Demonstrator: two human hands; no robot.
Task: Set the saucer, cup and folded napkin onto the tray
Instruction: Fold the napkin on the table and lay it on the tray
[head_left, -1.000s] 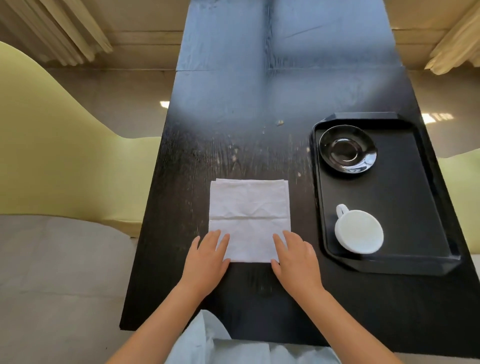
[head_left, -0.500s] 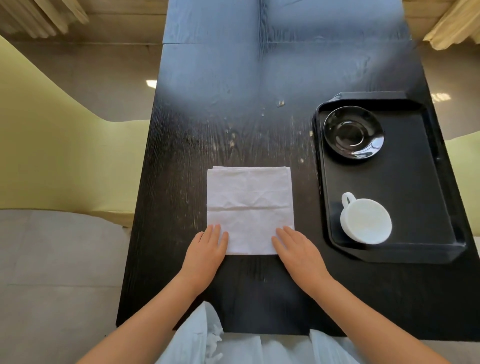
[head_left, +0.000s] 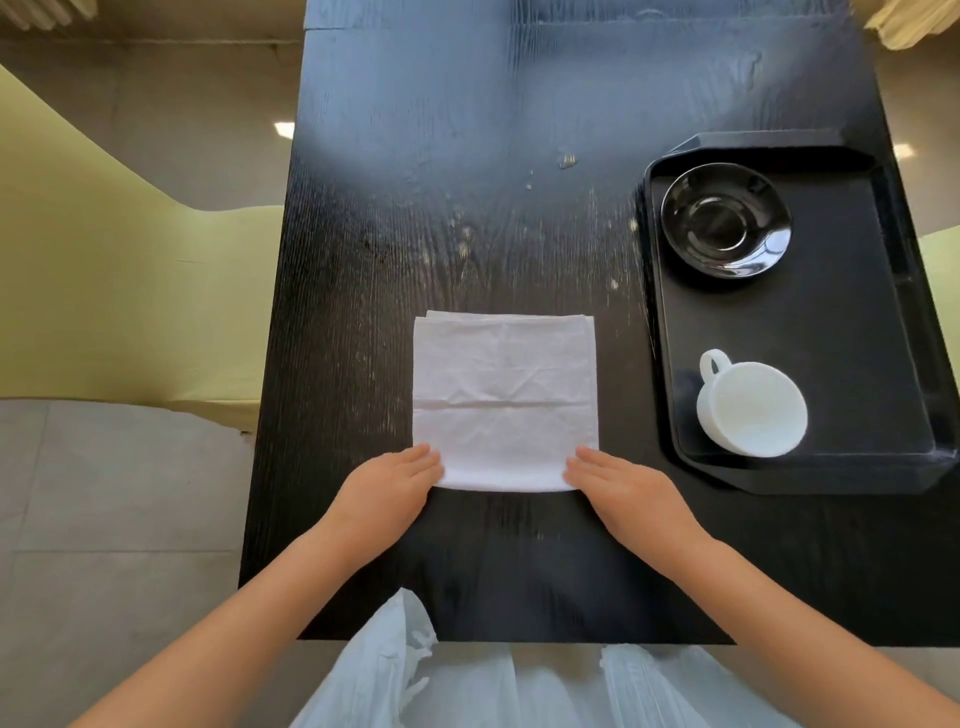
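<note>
A white napkin (head_left: 504, 400), folded into a square, lies flat on the black table (head_left: 467, 182). My left hand (head_left: 387, 491) rests at its near left corner and my right hand (head_left: 626, 491) at its near right corner, fingertips touching the near edge. I cannot tell whether the fingers pinch the cloth. To the right stands a black tray (head_left: 852, 322). A black saucer (head_left: 726, 226) sits at the tray's far end. A white cup (head_left: 753, 408) stands at its near end, handle pointing to the far left.
A yellow-green chair (head_left: 104, 291) stands left of the table, another (head_left: 943, 260) shows at the right edge. Pale fabric of my clothing (head_left: 467, 686) hangs below the table's near edge.
Both hands have slid back toward me, from lying on the napkin's near part to its near corners. The camera has tilted further down.
</note>
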